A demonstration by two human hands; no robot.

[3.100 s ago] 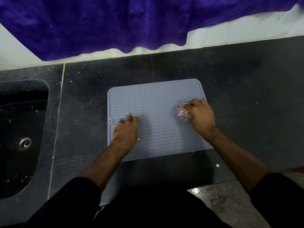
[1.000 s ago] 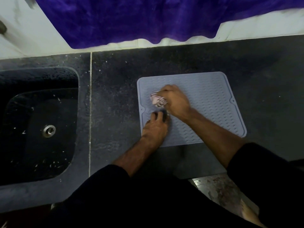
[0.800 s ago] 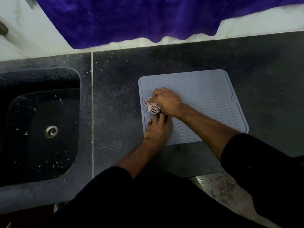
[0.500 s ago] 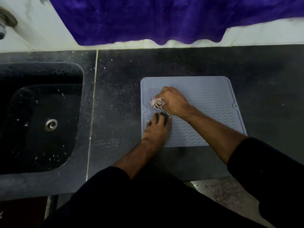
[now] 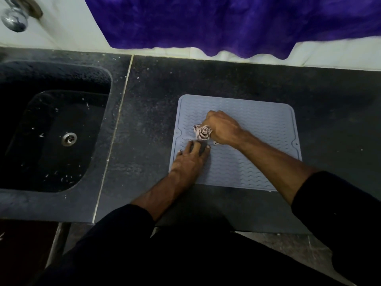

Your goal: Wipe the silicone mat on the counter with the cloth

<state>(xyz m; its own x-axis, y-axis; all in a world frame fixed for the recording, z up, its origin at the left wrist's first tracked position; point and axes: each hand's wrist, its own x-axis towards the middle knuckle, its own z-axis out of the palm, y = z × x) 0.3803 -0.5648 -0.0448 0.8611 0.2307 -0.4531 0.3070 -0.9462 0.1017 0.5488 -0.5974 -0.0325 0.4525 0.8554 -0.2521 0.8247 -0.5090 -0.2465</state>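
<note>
Down on the dark speckled table [image 5: 237,79], the grey-blue silicone mat [image 5: 257,141] lies flat, its surface ribbed with wavy lines and a small notch at the middle of each side edge. No brand, label or writing can be read anywhere on it. The right hand [image 5: 223,129] has its grip curled tight round a bunched pale cloth [image 5: 203,132] with a dark pattern, pressing it onto the mat's left half, close to the left notch. The left hand [image 5: 190,159] rests flat on the mat's left edge just beside the cloth, fingers straight and spread, holding nothing. Both arms wear dark sleeves. Left of the mat, past a pale seam, sits a black sink [image 5: 55,129] with a metal drain [image 5: 69,138]. A purple fabric [image 5: 226,23] hangs along the white wall behind, and a chrome tap [image 5: 14,19] shows at the top left corner.
</note>
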